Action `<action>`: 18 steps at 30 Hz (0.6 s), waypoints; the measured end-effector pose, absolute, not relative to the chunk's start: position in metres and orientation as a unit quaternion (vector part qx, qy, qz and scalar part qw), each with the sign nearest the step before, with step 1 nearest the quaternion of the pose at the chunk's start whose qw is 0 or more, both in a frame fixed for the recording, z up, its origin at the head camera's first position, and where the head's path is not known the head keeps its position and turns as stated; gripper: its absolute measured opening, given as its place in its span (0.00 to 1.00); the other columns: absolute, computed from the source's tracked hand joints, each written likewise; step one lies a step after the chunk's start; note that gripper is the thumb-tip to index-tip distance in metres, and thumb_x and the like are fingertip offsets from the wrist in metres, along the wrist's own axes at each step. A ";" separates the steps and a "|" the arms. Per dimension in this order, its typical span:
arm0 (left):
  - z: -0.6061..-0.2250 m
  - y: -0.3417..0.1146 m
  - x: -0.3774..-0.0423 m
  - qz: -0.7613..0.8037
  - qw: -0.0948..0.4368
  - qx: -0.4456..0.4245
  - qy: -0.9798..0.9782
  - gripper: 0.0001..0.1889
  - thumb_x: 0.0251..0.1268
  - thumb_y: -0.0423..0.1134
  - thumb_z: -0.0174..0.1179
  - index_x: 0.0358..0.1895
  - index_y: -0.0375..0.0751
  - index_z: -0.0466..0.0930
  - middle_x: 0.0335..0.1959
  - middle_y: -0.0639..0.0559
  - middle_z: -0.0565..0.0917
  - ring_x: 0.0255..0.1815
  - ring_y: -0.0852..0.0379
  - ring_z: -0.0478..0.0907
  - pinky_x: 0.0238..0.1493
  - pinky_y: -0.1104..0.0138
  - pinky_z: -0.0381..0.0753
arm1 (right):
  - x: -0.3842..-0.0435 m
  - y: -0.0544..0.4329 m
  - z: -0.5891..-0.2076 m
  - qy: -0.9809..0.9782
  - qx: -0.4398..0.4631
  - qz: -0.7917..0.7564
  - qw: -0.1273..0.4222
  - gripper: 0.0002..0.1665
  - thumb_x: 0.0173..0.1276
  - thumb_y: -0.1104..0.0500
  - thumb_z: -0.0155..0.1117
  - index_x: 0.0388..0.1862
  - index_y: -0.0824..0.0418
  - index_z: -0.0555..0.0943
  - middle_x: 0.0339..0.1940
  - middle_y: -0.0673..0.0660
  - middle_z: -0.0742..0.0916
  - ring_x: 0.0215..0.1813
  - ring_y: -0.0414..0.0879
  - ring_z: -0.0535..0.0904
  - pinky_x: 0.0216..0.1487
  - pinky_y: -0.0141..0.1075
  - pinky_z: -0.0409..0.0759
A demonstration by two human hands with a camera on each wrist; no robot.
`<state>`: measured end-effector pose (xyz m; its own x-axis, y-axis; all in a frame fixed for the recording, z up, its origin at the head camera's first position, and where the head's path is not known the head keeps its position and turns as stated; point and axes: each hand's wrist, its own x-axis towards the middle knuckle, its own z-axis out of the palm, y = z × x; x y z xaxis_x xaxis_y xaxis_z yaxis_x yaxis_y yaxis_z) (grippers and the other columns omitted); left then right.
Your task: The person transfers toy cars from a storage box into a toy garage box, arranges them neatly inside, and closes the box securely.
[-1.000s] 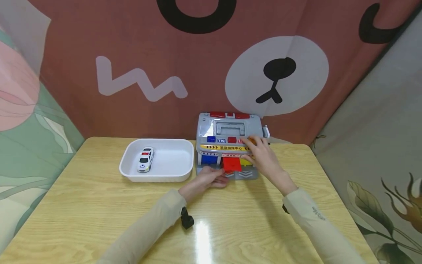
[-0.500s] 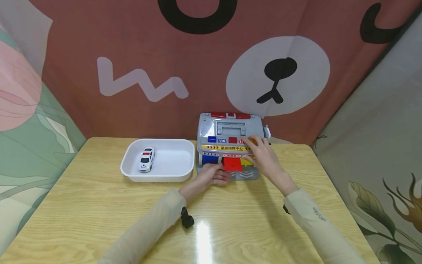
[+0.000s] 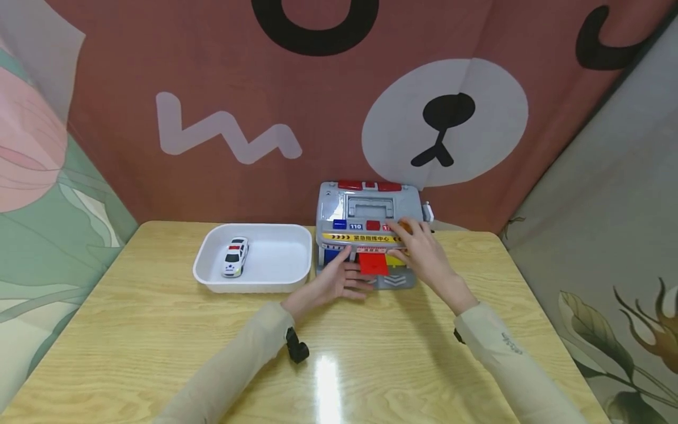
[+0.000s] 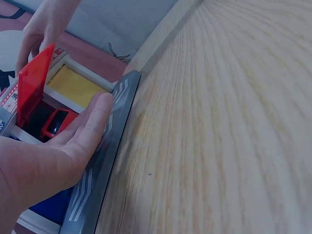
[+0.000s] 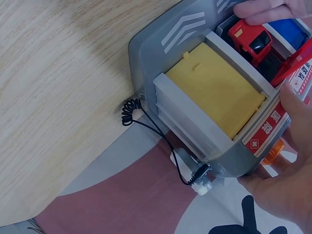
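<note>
A grey toy rescue garage with blue, red and yellow doors stands at the back of the table. Its red door is swung up, and a red toy vehicle sits in the bay beneath. My left hand is before that bay with its fingers straight; in the right wrist view its fingertips touch the vehicle's front end. With thumb under the front edge and fingers on top, my right hand grips the garage roof near the orange button. The yellow door is closed.
A white tray left of the garage holds a white toy police car. A small white piece on a coiled black cord hangs at the garage's right side. A printed curtain is close behind the table.
My left hand has drawn back from under the red door and spread its fingers, the thumb lifting. My right hand and the raised door have kept their places.
</note>
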<state>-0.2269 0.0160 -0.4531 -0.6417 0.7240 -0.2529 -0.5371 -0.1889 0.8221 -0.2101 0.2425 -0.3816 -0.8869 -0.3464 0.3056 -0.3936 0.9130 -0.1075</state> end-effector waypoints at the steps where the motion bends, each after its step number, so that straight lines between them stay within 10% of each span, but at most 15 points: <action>1: -0.453 0.016 -0.227 0.766 0.412 0.097 0.483 0.48 0.69 0.70 0.35 0.70 0.23 0.53 0.67 0.25 0.63 0.64 0.32 0.67 0.61 0.44 0.69 | -0.210 0.242 -0.381 -0.968 0.191 0.083 0.142 0.41 0.60 0.49 0.71 0.71 0.56 0.68 0.63 0.64 0.70 0.59 0.59 0.65 0.53 0.51 0.78; 18: -0.455 0.022 -0.230 0.813 0.392 0.104 0.418 0.38 0.72 0.65 0.39 0.73 0.40 0.53 0.67 0.30 0.65 0.66 0.32 0.64 0.62 0.44 0.68 | -0.211 0.241 -0.381 -0.967 0.193 0.086 0.143 0.41 0.60 0.49 0.71 0.71 0.56 0.69 0.63 0.64 0.70 0.59 0.60 0.65 0.51 0.52 0.78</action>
